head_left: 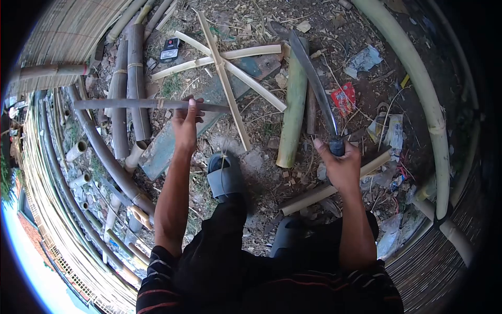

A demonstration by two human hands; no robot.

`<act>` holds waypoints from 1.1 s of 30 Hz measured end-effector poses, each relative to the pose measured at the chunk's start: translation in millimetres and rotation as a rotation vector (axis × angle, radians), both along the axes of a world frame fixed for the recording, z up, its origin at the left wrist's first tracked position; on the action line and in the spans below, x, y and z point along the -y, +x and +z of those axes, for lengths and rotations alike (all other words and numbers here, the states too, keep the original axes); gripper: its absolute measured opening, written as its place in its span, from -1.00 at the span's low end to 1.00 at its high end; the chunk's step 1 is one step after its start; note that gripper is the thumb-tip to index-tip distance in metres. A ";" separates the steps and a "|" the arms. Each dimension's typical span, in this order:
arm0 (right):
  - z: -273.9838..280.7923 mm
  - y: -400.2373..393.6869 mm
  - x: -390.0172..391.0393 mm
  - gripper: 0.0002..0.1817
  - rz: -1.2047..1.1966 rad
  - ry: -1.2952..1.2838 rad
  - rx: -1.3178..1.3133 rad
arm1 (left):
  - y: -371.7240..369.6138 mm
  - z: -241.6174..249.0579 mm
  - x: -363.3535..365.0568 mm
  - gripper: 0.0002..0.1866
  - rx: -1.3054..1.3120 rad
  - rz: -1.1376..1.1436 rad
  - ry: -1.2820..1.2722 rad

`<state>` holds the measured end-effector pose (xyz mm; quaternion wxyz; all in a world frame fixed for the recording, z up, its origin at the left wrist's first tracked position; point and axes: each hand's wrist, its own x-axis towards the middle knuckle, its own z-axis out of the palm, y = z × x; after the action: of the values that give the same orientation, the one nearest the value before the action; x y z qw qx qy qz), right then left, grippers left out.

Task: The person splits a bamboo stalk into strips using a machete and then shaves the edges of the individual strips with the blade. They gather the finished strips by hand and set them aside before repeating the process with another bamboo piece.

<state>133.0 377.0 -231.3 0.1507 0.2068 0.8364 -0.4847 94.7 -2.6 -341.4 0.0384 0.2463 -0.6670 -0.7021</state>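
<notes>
In the head view, my left hand point(184, 131) is closed around a long split bamboo strip point(128, 103), gripped near its right end and held level, its dull grey-brown side showing. My right hand point(343, 170) grips the dark handle of a machete point(315, 78), whose long blade points up and away to the left. Part of that blade passes in front of a thick green bamboo pole point(294, 118) lying on the ground. Several pale split bamboo strips point(251, 83) lie crossed between the two hands, farther off.
Dark bamboo poles point(137, 78) lie at the left, beside a woven mat point(63, 36). A long pole point(413, 57) curves along the right. Another split piece point(314, 198) lies near my sandals point(225, 175). Wood chips, a red wrapper point(343, 99) and plastic scraps cover the dirt.
</notes>
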 end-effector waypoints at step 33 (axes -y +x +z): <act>61.5 50.4 -24.3 -0.71 -0.201 -0.007 -0.107 | -160.8 -16.3 -149.6 -0.17 0.496 0.571 0.222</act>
<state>183.4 401.3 -169.7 0.0575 0.2630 0.8165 -0.5108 -66.1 146.9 -357.6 0.0429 0.5869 -0.4807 -0.6501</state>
